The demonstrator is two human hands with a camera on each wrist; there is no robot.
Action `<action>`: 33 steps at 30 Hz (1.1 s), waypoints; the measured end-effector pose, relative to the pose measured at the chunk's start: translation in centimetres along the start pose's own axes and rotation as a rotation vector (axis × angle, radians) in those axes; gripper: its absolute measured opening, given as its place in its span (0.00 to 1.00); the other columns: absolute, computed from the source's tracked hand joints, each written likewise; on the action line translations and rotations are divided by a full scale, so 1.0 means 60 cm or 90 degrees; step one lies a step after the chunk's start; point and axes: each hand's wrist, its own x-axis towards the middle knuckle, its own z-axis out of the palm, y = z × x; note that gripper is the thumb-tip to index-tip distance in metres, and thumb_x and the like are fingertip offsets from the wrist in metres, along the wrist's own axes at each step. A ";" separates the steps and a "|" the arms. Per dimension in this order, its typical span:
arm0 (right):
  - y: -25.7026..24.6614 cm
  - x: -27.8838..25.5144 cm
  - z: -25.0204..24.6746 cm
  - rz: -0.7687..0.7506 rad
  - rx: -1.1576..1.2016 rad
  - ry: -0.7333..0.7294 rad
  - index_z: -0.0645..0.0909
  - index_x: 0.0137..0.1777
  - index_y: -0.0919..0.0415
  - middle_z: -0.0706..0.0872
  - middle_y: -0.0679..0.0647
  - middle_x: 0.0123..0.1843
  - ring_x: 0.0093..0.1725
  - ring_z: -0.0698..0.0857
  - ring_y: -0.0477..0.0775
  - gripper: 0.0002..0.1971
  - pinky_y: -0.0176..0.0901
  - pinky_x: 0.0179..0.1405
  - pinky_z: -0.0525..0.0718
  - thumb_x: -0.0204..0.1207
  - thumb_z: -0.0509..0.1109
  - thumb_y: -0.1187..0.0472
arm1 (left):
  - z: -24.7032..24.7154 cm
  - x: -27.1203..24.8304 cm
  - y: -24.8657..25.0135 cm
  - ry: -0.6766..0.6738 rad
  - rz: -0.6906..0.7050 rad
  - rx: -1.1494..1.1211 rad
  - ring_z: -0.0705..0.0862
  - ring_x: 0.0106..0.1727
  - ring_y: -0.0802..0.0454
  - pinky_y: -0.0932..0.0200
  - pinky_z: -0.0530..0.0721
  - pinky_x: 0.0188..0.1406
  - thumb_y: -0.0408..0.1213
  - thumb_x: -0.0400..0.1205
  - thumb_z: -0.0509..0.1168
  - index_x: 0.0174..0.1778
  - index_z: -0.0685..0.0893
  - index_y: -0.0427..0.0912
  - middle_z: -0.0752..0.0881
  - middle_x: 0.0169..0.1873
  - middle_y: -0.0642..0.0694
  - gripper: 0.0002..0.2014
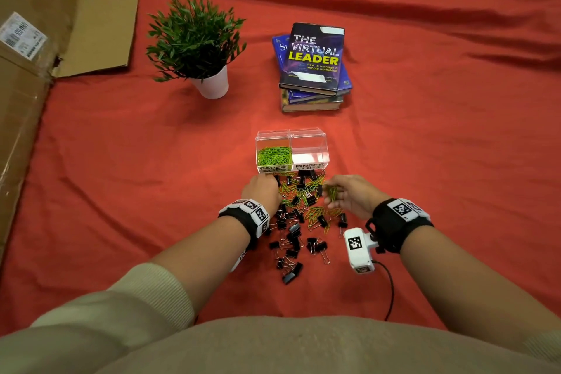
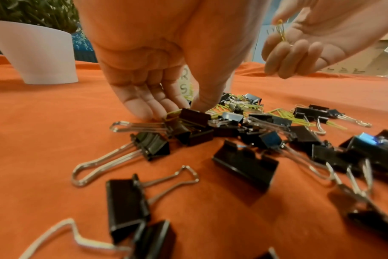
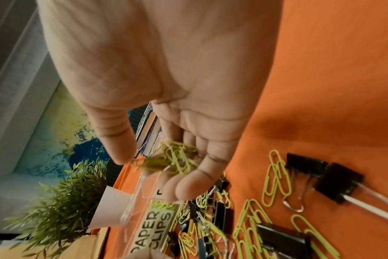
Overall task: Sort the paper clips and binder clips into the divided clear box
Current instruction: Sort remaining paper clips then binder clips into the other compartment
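The left hand is pinching at a green paper clip at the near edge of the mixed pile, fingertips down on the red cloth, while the right hand is cupping a small bunch of paper clips in loosely curled fingers above the pile. Just beyond, the divided clear box is sitting with its paper-clip side partly filled and its binder-clip side bare (so sorting seems barely halfway), and many black binder clips are lying loose.
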 end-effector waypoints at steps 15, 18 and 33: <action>0.026 0.047 0.015 -0.083 -0.568 0.236 0.81 0.50 0.66 0.83 0.55 0.38 0.28 0.75 0.46 0.11 0.37 0.24 0.71 0.82 0.58 0.63 | 0.003 -0.012 -0.018 -0.019 0.073 -0.156 0.82 0.47 0.44 0.53 0.79 0.44 0.31 0.81 0.61 0.54 0.77 0.38 0.84 0.48 0.42 0.07; 0.032 0.041 0.013 -0.034 -0.620 0.185 0.84 0.45 0.68 0.83 0.54 0.32 0.25 0.74 0.48 0.14 0.37 0.20 0.70 0.81 0.57 0.64 | -0.003 -0.009 -0.027 -0.002 0.026 -0.319 0.79 0.34 0.50 0.56 0.79 0.34 0.31 0.83 0.58 0.57 0.79 0.41 0.82 0.37 0.46 0.09; 0.010 0.062 -0.011 0.002 -0.340 0.292 0.80 0.36 0.63 0.82 0.56 0.31 0.29 0.79 0.51 0.09 0.45 0.33 0.82 0.77 0.65 0.65 | -0.006 -0.003 0.014 -0.028 -0.016 -0.427 0.66 0.25 0.53 0.60 0.66 0.25 0.42 0.84 0.58 0.30 0.65 0.45 0.67 0.24 0.51 0.16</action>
